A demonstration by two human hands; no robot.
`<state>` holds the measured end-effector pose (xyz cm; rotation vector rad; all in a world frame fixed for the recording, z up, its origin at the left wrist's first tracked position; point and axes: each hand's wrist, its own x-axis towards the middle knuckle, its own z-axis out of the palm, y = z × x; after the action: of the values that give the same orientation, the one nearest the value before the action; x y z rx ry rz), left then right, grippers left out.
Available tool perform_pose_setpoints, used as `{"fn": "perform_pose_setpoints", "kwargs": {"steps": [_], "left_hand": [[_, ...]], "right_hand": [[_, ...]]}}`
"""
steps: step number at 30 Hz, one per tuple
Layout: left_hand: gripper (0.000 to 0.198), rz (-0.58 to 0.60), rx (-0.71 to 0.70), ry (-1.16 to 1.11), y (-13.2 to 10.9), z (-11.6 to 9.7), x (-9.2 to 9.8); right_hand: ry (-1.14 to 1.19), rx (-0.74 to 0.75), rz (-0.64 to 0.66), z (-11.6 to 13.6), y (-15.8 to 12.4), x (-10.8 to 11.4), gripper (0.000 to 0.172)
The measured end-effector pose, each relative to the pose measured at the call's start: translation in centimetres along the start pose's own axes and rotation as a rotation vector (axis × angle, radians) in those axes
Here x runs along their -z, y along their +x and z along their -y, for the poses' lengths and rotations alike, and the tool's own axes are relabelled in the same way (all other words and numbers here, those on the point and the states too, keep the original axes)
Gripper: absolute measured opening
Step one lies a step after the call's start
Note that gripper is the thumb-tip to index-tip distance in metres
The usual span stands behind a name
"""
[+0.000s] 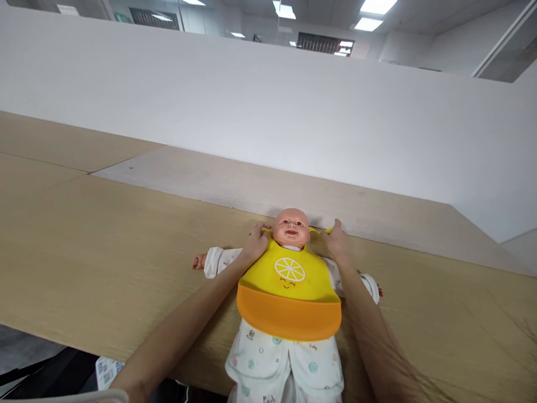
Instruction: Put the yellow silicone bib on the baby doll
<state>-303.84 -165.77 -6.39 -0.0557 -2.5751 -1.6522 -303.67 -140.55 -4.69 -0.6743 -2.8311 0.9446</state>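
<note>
A baby doll (pixel 291 226) in white patterned clothes lies on its back on the wooden table (pixel 104 246), head away from me. A yellow and orange silicone bib (pixel 288 291) with a lemon face covers its chest. My left hand (pixel 254 244) pinches the bib's left neck strap beside the doll's head. My right hand (pixel 335 239) grips the right neck strap at the other side of the head. Both hands are closed on the straps.
A white partition wall (pixel 268 106) rises behind the table. The table's near edge runs across the lower left, with a dark floor area and a printed paper (pixel 107 370) below it. Ceiling lights show at the top.
</note>
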Motion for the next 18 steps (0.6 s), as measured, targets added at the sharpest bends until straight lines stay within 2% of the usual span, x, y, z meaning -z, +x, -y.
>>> {"fn": "perform_pose_setpoints", "kwargs": {"steps": [3, 5, 9, 12, 14, 18], "left_hand": [[0.018, -0.033, 0.022, 0.053, 0.2, -0.1, 0.0], [0.017, -0.038, 0.038, 0.078, 0.3, -0.1, 0.0], [0.017, -0.044, 0.043, 0.069, 0.4, 0.0, -0.1], [0.016, -0.012, 0.053, 0.051, 0.4, 0.1, -0.1], [0.016, 0.008, 0.049, 0.035, 0.5, 0.1, 0.0], [0.014, 0.007, 0.035, 0.008, 0.7, 0.3, 0.0]], "right_hand": [[-0.238, 0.022, 0.088, 0.6, -0.8, 1.1, 0.059], [-0.285, 0.032, 0.129, 0.9, -1.1, 1.6, 0.055], [-0.238, 0.032, 0.153, 0.9, -1.0, 2.8, 0.056], [-0.193, 0.083, 0.205, 0.9, -0.8, 3.9, 0.039], [-0.182, 0.152, 0.302, 0.9, -0.9, 4.0, 0.027], [-0.110, 0.239, 0.598, 0.8, -1.0, 2.9, 0.019]]}}
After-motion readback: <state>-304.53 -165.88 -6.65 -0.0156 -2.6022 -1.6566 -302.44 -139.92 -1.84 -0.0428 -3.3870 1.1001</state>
